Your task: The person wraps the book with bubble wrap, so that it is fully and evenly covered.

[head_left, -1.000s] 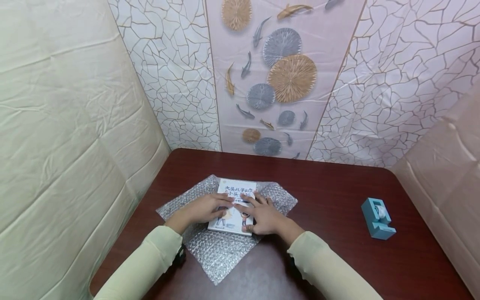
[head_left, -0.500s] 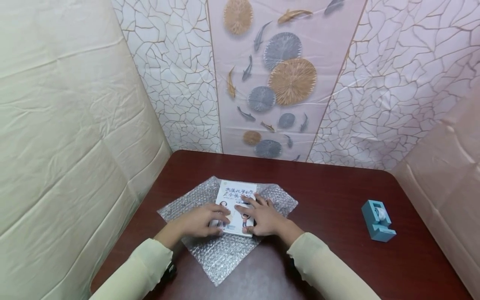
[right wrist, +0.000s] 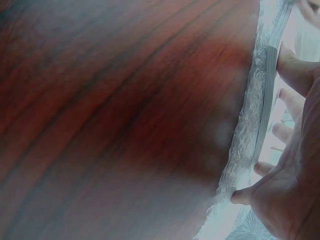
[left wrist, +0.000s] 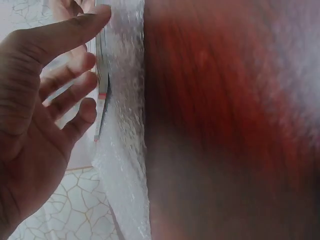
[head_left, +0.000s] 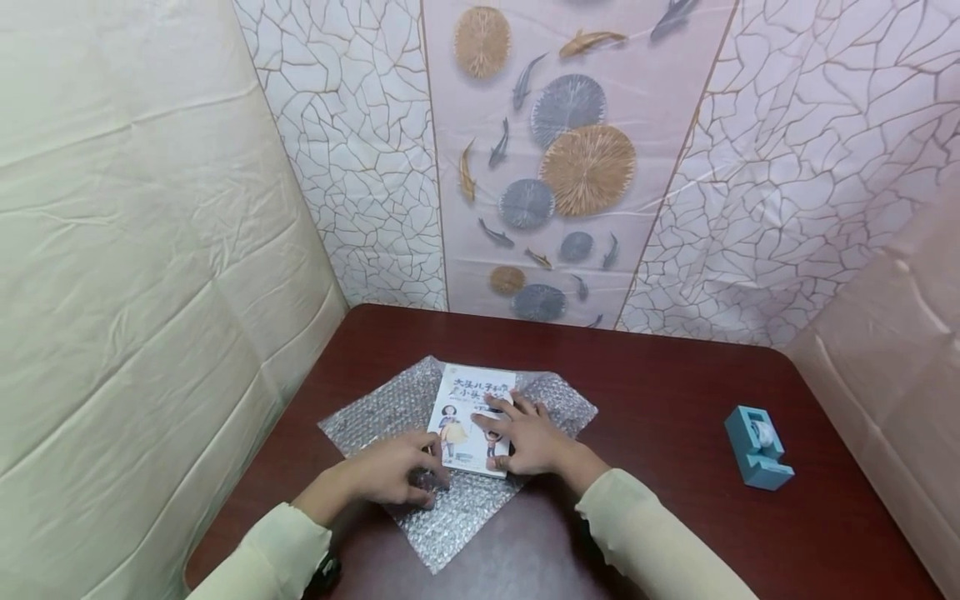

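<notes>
Book (head_left: 462, 446) part-hidden by one of the hands (head_left: 532, 437), sleeves (head_left: 660, 537) cut off below, tabletop (left wrist: 225, 100) blurred in wrist views

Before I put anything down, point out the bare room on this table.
The widest bare stretch of table lies between the right hand and the tape dispenser. Another bare band runs from the bubble wrap back towards the patterned wall. Crowded: around the book, right hand on it, left hand alongside.

Book (head_left: 463, 433) atop bubble wrap (head_left: 450, 521), table (head_left: 645, 408) beneath, tape dispenser (head_left: 752, 457) to right
</notes>
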Demonstrator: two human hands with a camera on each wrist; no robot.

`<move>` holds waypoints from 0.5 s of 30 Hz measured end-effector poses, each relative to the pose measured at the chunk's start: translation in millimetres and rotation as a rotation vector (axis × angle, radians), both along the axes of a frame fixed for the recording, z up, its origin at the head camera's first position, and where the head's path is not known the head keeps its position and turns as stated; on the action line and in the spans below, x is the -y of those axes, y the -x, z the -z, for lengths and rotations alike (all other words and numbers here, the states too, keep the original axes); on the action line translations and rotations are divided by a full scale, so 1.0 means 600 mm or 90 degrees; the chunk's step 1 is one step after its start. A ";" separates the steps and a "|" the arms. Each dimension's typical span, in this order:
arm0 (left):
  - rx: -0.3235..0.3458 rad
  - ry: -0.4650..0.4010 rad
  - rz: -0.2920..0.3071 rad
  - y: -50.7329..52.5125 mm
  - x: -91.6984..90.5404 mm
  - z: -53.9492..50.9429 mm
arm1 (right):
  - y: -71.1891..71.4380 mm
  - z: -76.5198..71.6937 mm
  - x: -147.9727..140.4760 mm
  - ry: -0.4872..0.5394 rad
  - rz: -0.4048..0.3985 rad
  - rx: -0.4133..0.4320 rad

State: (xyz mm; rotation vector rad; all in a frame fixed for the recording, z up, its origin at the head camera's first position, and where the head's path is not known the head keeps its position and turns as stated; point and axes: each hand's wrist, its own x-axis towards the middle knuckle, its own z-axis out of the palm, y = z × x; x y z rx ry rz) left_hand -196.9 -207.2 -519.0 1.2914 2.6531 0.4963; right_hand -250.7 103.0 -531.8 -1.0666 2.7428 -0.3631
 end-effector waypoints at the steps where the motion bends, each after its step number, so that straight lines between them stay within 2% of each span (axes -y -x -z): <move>1: 0.020 -0.003 0.002 -0.003 0.000 0.000 | 0.000 0.001 0.000 -0.003 0.001 0.001; 5: 0.106 -0.024 0.005 -0.008 0.004 -0.001 | -0.001 0.004 0.000 -0.003 0.005 0.005; 8: 0.169 -0.030 -0.008 -0.010 0.009 -0.004 | -0.001 0.004 0.000 -0.004 0.004 0.002; 15: 0.345 -0.026 -0.045 -0.015 0.015 -0.016 | 0.000 0.003 -0.001 -0.008 0.001 -0.001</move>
